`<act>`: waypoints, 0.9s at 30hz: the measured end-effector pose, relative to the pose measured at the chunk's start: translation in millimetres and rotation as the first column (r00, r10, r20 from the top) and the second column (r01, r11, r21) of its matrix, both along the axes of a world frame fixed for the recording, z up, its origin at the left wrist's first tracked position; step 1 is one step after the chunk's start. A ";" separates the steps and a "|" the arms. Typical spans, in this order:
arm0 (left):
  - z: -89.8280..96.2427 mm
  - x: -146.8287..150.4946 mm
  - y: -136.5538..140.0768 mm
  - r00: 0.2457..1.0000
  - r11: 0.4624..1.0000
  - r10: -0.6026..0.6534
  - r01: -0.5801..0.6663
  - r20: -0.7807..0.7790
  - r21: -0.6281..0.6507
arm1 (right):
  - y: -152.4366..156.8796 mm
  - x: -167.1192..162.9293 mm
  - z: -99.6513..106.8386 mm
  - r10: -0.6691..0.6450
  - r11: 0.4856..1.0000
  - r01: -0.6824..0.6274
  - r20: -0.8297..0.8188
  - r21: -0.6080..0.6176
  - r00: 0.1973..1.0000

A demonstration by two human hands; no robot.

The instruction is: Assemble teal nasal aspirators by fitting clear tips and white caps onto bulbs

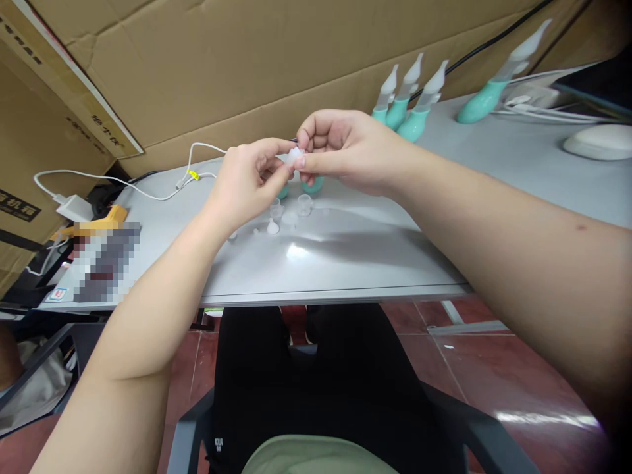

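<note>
Over the desk, my left hand (247, 174) and my right hand (348, 150) meet, fingertips closed together on a small white translucent plastic part (295, 155). Fingers cover much of it, so its full shape is hidden. Two teal bulbs sit behind and below the hands; the right one (312, 185) shows partly under my fingers. Just in front lie a clear plastic cup-like piece (305, 205), a second clear piece (276, 209) and a small white pointed tip (273, 226). Close to my left wrist, another white piece (233, 234) is partly covered.
Several teal bulb nasal aspirators (413, 122) with white tips stand at the back right; one more (484, 102) leans farther right. A white mouse (598, 141) rests at the right. A white cable (162, 196) and a yellow tool (116, 216) are at left. Cardboard (276, 59) walls the back.
</note>
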State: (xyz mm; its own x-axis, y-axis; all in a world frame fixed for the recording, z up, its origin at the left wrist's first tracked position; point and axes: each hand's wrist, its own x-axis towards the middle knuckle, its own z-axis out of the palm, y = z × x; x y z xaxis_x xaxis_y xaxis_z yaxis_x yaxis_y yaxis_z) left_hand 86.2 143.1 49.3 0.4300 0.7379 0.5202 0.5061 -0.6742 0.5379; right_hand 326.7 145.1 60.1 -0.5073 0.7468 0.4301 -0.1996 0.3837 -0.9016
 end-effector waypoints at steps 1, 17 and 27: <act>0.0 0.0 0.2 1.000 1.000 0.006 -0.006 -0.007 -0.001 | -1.0 -0.1 1.1 -0.001 1.000 0.001 0.003 -0.009 1.000; -1.6 -3.8 3.8 0.999 0.997 -0.050 0.050 0.000 0.056 | -1.3 -3.4 0.9 0.010 1.000 -0.011 -0.055 -0.021 0.998; 2.4 -1.8 -1.2 0.998 0.998 -0.061 0.060 0.016 0.036 | -3.5 -0.6 3.1 0.007 0.996 -0.015 -0.086 -0.091 0.996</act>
State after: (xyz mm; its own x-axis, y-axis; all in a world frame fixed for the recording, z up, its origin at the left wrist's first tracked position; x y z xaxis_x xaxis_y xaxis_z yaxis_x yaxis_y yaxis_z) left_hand 84.4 141.8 51.7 0.4641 0.6920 0.5529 0.4548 -0.7218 0.5217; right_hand 326.1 141.6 63.2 -0.4798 0.7798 0.4021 -0.2814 0.2973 -0.9124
